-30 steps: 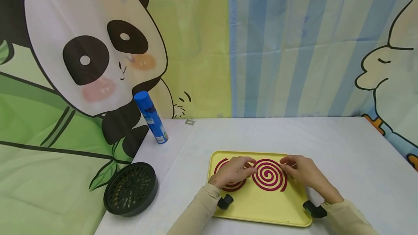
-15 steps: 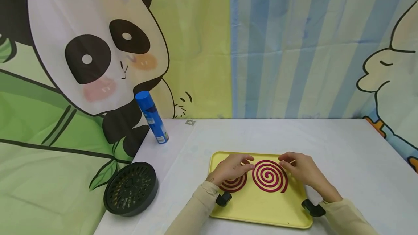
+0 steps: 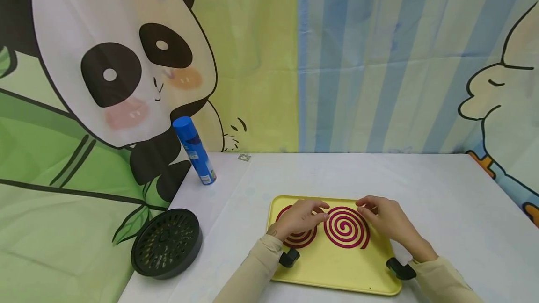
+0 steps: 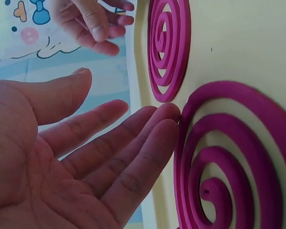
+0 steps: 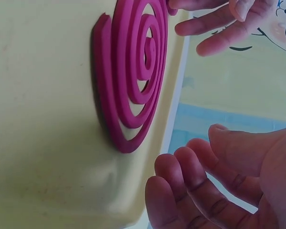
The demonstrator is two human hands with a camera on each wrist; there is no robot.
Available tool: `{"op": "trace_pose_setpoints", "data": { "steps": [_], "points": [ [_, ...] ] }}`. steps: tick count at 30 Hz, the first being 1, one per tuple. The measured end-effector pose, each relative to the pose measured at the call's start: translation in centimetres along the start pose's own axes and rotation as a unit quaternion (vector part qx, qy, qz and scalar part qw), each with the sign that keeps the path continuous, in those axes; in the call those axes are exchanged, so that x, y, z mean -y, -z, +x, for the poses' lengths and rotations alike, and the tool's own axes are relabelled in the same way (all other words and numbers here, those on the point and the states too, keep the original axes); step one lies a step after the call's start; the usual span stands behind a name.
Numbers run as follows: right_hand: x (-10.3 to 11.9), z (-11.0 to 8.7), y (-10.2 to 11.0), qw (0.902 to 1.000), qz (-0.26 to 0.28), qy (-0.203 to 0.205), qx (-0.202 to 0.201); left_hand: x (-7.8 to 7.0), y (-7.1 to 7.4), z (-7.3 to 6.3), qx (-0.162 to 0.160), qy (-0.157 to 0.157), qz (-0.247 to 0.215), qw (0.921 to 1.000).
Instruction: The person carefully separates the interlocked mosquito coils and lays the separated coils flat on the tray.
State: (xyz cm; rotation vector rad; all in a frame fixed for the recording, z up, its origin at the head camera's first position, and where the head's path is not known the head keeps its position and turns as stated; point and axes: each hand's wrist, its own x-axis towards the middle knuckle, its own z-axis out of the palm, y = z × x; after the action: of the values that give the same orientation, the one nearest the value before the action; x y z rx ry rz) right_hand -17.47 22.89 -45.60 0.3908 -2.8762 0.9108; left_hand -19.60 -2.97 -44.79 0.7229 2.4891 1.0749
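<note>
Two magenta mosquito coils lie flat, side by side, on a yellow tray [image 3: 328,272]. My left hand [image 3: 299,219] is over the left coil [image 3: 304,243], hiding part of it. Its palm is turned inward with the fingers extended, as the left wrist view shows; whether the fingertips touch a coil I cannot tell. By the far right edge of the right coil [image 3: 355,240], my right hand [image 3: 385,216] hovers with loosely bent fingers and the thumb apart. Nothing is between the fingers of either hand. The right coil's outer end points toward the near side.
A black round holder [image 3: 166,242] with a slotted top sits on the white table [image 3: 236,228] at the left. Behind it leans a blue spray can [image 3: 194,151]. Printed curtains hang along the table's back and sides. Black straps [image 3: 289,257] circle the wrists.
My right hand has shifted slightly left and away from me, off the coil's right edge. The left hand has barely moved. Both coils lie practically where they were.
</note>
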Motion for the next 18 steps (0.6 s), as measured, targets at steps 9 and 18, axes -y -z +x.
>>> {"op": "trace_pose_setpoints", "data": {
  "steps": [9,18],
  "points": [
    [-0.56,-0.21,-0.26,1.0,-0.004,0.006,-0.006,0.04,0.08,-0.18,-0.001,-0.005,0.006,1.0],
    [-0.82,-0.25,-0.66,1.0,-0.003,0.0,0.001,0.15,-0.19,-0.2,-0.003,0.012,0.004,0.9999]
  ]
}}
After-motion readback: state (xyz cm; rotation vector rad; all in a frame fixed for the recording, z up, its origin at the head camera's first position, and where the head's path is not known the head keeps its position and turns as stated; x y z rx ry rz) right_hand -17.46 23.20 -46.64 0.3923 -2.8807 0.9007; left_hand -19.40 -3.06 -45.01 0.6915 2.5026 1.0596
